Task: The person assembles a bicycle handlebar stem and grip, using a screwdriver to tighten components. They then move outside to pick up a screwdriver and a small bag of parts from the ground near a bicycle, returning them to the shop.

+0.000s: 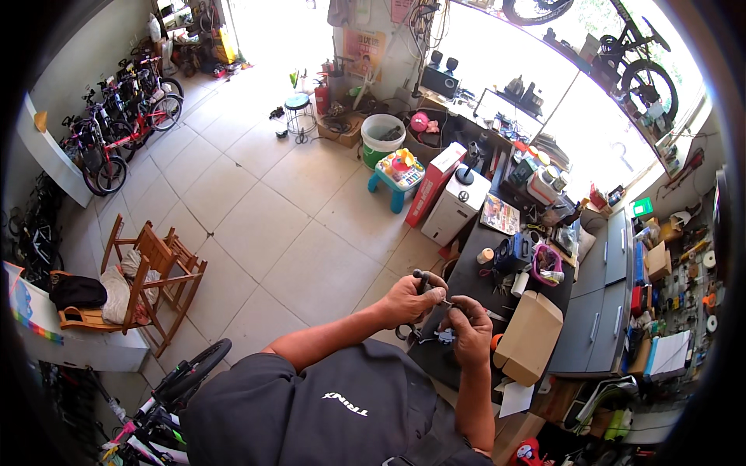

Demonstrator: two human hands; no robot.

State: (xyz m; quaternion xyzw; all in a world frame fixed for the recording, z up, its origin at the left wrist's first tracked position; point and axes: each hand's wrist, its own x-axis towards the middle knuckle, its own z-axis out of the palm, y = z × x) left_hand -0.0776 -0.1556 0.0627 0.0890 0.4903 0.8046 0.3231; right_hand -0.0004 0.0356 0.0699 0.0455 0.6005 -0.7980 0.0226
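The left is open over the tiled floor (287,264). Beside the right hand (471,330), a cardboard box (530,338) blocks the counter (469,270); a pink basket (550,273) stands beyond.

From the head we look widely down and forward, with left hand (407,301) and right hand (471,326) near, the floor (307,260) farther.

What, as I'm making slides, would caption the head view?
Left hand holding a dark object, right hand close beside, near a cluttered table.
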